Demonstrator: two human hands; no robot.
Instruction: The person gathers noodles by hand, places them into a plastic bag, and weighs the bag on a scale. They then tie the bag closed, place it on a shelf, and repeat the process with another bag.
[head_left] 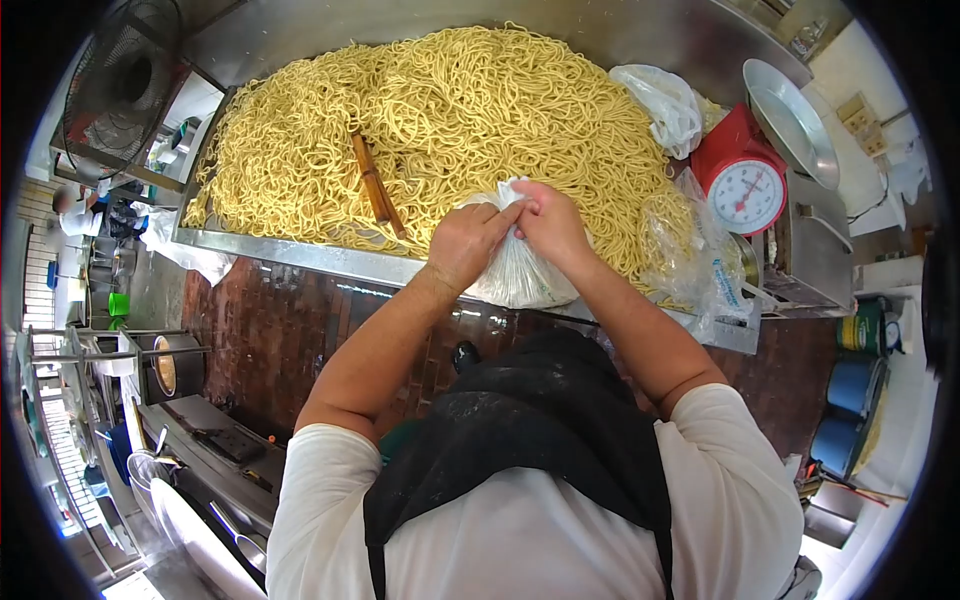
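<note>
Nearest, at 6 o'clock, black apron (510, 420); just past it, filled bag (522, 280) at near edge of the tray (300, 252), approx. centre, bulging below, mouth gathered into a narrow neck; contents hard to make out thru the plastic.
L hand (462, 243) on the bag's 11 o'clock side, fingers bent in, nearly closed on the neck; R hand (556, 228) at 1 o'clock, thumb & index pinched on the twisted top, other fingers curled; exact fingertip grip partly hidden.
Progress, as I judge it: filling looks done on this one, neck drawn together; no finished knot visible, so closing seems part-way; bulk of noodles (480, 100) loose & unbagged, 9 to 2 o'clock.
From the bag: clear plastic (712, 262) at 3 o'clock; wooden sticks (373, 185) on noodles at 10; red scale (745, 195) w/ metal pan (793, 115) at 2; white plastic bag (665, 105) at 1.
Farther, fan (115, 85) at 10; another person (75, 215) betw. 9 & 10, well apart.
</note>
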